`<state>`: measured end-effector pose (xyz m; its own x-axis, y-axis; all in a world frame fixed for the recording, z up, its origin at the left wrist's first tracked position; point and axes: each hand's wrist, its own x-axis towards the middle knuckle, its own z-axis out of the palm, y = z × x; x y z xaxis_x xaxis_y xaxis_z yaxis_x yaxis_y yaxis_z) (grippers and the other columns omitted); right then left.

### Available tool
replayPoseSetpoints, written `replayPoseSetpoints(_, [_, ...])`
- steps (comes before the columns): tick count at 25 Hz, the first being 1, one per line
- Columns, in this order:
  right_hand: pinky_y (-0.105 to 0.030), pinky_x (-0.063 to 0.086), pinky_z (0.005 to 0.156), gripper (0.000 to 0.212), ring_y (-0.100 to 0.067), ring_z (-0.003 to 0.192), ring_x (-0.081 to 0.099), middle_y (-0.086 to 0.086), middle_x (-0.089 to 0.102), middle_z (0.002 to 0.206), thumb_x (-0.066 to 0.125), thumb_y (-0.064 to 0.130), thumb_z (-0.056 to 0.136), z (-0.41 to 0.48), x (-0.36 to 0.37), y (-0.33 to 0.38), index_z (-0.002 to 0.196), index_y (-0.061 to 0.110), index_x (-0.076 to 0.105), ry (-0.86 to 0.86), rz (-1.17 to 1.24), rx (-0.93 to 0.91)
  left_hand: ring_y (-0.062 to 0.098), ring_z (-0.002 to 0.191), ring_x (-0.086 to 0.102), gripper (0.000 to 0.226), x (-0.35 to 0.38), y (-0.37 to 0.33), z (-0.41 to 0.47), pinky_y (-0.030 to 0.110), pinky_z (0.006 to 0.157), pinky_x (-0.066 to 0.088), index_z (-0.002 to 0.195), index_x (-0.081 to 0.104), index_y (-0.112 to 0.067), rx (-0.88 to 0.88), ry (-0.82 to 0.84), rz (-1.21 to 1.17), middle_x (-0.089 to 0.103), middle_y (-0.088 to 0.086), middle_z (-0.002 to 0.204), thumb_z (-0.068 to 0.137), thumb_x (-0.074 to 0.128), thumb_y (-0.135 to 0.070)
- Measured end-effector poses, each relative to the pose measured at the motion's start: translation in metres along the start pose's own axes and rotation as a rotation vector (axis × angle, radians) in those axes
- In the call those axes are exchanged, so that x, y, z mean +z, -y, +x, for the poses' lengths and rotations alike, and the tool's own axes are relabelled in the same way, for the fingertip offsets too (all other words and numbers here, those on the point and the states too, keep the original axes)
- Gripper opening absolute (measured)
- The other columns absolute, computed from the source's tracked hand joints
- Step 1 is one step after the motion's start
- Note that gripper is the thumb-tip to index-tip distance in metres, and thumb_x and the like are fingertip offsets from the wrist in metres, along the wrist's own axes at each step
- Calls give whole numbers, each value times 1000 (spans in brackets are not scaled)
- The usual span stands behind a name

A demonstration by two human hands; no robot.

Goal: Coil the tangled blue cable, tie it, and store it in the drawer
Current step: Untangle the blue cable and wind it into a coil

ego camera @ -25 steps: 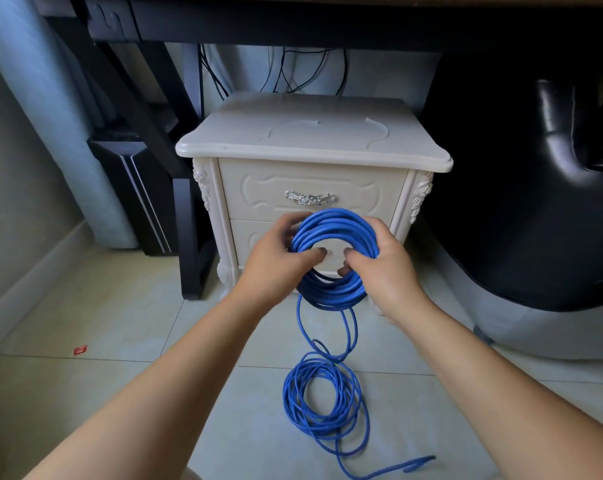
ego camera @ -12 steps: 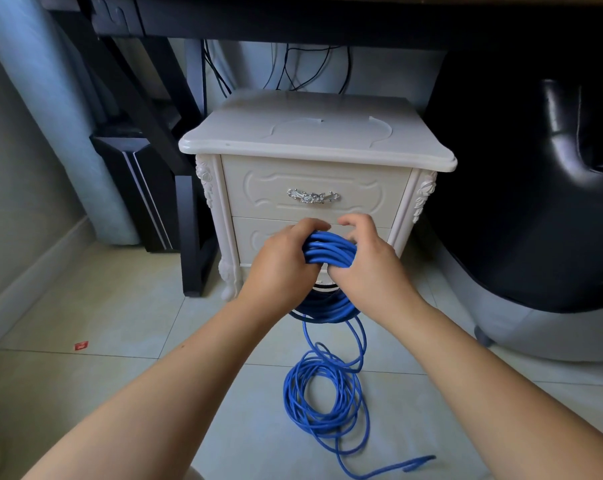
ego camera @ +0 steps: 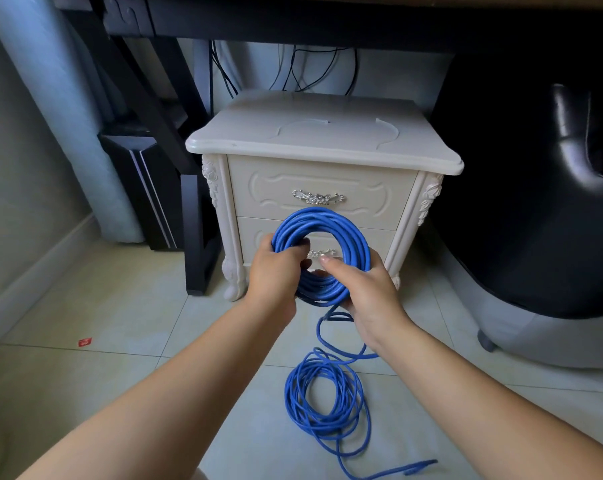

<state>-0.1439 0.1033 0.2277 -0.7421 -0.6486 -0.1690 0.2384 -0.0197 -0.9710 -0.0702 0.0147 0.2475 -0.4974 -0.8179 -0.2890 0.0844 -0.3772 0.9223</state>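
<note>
From the head view, the cream nightstand [ego camera: 321, 140] stands on the tiled floor [ego camera: 120, 306]. Its top drawer [ego camera: 279, 192] and lower drawer [ego camera: 258, 233] are both pushed in, so I cannot tell what either holds. Nothing lies on the nightstand's top.

Half a second ago the wound part of the blue cable [ego camera: 348, 230] was squeezed into a flat bunch between both hands, low in front of the lower drawer. Now it has sprung open into a round ring standing upright, its top edge just under the top drawer's silver handle [ego camera: 318, 197]. The lower handle [ego camera: 322, 252] shows through the ring's middle. The right hand, which then lay over the top of the bunch, has dropped to the ring's lower right.

The left grip [ego camera: 276, 271] is clenched on the ring's left side, fingers hooked through the hole and wrapped round the bundle. The right grip [ego camera: 366, 292] grasps the lower right of the ring, the thumb [ego camera: 324, 259] lying across the front towards the left hand and the fingers hidden behind the strands.

From the bottom of the ring a single strand drops, passes under the right wrist and runs into the loose loops [ego camera: 295, 415] still unwound on the floor below the forearms. The cable's free end [ego camera: 421, 465] lies near the bottom edge. A red scrap [ego camera: 85, 342] sits on the tiles well to the left.
</note>
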Motion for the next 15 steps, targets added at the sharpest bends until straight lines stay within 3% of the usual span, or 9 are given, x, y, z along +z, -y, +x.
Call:
replayPoseSetpoints(3, [-62,52,90,38,-32,93,72,-7,74,83,76,21,74,1,-1,-2,104,10,56,-22,-10,34,17,73,55,17,1,2,-1,38,74,48,107,59,-14,-84,53,-77,55,4,77,91,61,-6])
replayPoseSetpoints(5, [-61,50,93,17,-30,88,73,1,69,65,67,8,84,5,-6,1,95,15,55,-54,10,42,16,77,55,18,0,-3,-3,32,75,45,106,61,-15,-86,79,65,58,4,83,89,66,-12])
replayPoseSetpoints(7, [-56,51,95,18,-28,82,73,6,63,55,59,-1,86,9,-12,10,90,16,53,-81,-13,-3,11,77,58,25,-1,-9,-3,20,70,45,108,64,-15,-24,120,290,62,-1,88,85,71,-19])
replayPoseSetpoints(9, [-43,55,86,22,-23,74,72,6,60,57,57,-4,83,11,-18,19,87,17,54,-87,-162,-87,1,83,61,43,-6,-14,1,12,67,47,121,59,-21,133,168,458,63,-9,101,82,75,-19])
replayPoseSetpoints(12, [-36,49,66,24,-24,69,62,-1,62,75,60,2,78,7,-20,25,93,20,57,-25,-540,-185,3,117,49,73,-14,-15,3,21,93,44,139,42,-38,558,253,839,48,-10,131,78,73,-14])
replayPoseSetpoints(15, [-34,47,65,30,-26,77,59,0,64,86,59,10,79,0,-16,26,104,26,55,80,-865,-285,8,116,50,69,-10,-10,1,22,95,42,137,49,-31,761,398,1032,49,-6,133,75,64,-4])
